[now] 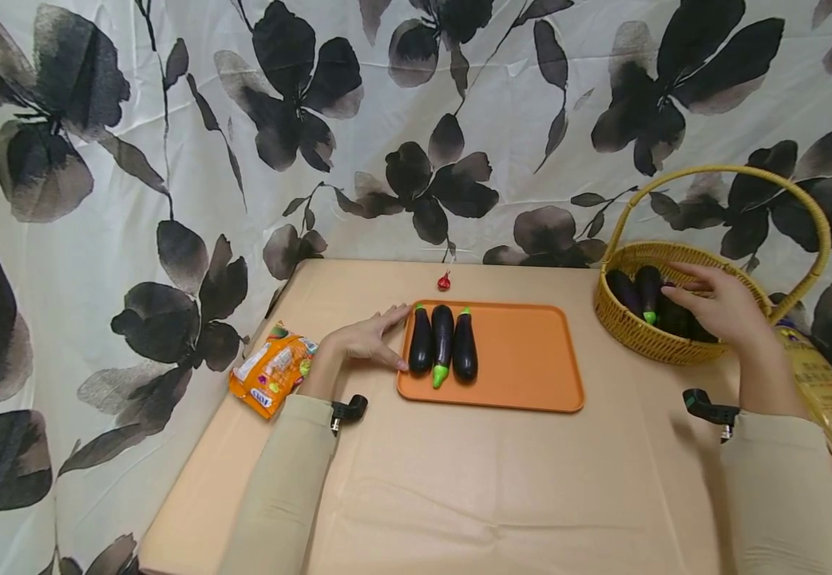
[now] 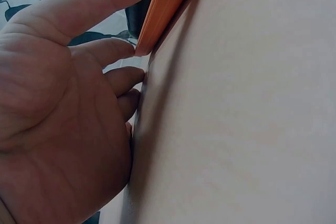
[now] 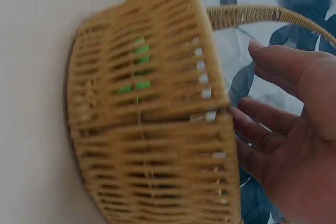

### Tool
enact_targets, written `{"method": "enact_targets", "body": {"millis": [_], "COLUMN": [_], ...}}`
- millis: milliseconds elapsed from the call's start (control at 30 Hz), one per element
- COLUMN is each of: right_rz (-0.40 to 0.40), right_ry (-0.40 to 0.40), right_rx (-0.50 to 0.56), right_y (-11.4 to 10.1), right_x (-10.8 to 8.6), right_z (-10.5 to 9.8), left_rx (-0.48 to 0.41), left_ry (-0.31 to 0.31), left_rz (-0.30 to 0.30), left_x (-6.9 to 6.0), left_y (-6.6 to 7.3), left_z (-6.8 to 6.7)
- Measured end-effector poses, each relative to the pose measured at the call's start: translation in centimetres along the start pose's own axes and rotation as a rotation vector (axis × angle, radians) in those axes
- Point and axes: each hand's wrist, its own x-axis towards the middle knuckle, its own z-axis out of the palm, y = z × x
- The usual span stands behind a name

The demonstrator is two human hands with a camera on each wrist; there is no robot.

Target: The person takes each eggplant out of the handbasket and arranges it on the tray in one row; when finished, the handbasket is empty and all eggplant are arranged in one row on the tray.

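Observation:
Three dark eggplants [image 1: 442, 331] lie side by side on the left part of an orange tray [image 1: 524, 351]. My left hand [image 1: 364, 339] touches the tray's left edge with its fingers extended; in the left wrist view, the hand [image 2: 68, 114] has thumb and fingers against the tray rim [image 2: 168, 11]. Over the wicker basket [image 1: 639, 334] at the right, my right hand [image 1: 725, 307] hovers with loosely spread fingers. Several more eggplants [image 1: 648, 286] lie in the basket. From the right wrist view, the hand [image 3: 294, 129] is beside the basket rim, nothing visible in its grasp.
A small red object [image 1: 444, 281] lies behind the tray. An orange snack packet [image 1: 272, 371] sits near the table's left edge. Beside the basket, a long yellow packet [image 1: 829, 407] lies at the right. The basket's tall handle [image 1: 732, 169] arches above it.

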Motion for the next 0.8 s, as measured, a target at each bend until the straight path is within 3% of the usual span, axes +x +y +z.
{"method": "enact_targets", "body": {"millis": [333, 800], "right_rz": [0.075, 0.148], "right_ry": [-0.081, -0.252], "right_rx": [-0.044, -0.143], "right_y": [2.3, 3.3], "right_x": [0.4, 1.6], "right_z": [-2.0, -3.6], "left_rx": [-0.003, 0.009], "left_ry": [-0.003, 0.001], "left_rz": [0.007, 0.024], "left_x": [0.0, -0.2], "left_y": [0.1, 0.0], "left_z": [0.0, -0.3]}}
